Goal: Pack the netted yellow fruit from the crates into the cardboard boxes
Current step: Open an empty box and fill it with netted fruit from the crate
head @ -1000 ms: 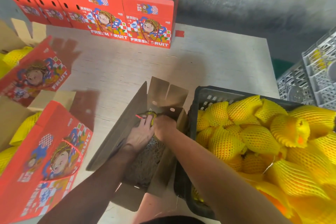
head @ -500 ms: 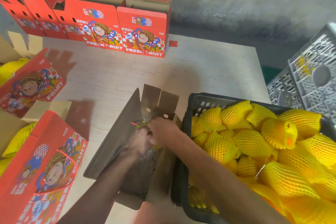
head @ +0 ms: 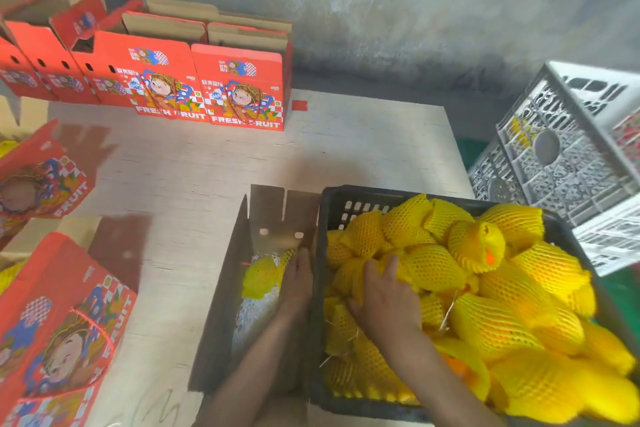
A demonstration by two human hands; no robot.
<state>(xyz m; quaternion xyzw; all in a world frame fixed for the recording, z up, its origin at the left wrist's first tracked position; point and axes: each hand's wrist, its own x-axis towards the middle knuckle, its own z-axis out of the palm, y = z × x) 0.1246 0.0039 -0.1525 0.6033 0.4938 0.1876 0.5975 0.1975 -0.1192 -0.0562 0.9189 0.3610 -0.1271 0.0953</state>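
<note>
My right hand (head: pixel 382 298) lay in the black crate (head: pixel 349 204) at the lower right of the frame, its fingers spread and curled over a netted yellow fruit (head: pixel 420 265) at the near left of the heap; it gripped that fruit, which still sat among the others. My left hand (head: pixel 298 282) was down inside the open cardboard box (head: pixel 221 305) just left of the crate, fingers straight and together along the box's right wall, touching the one netted fruit in the box (head: pixel 261 276). That fruit rested on pale shredded padding (head: pixel 251 319) at the box's far end. The box's flaps (head: pixel 282 215) stood upright behind it, touching the crate's corner.

The crate was piled high with more netted fruit (head: pixel 512 308), one of them with its net open to show orange flesh. Box and crate both sat on a pale wooden table (head: pixel 363 152). At the lower left of the frame stood a red printed box (head: pixel 65 333), and another (head: pixel 38 180) sat tilted above it at the left edge. A row of red boxes marked FRESH FRUIT (head: pixel 242 87) lined the upper left against a grey wall (head: pixel 415 3). Stacked white plastic crates (head: pixel 571 156) stood at the right edge, off the table
</note>
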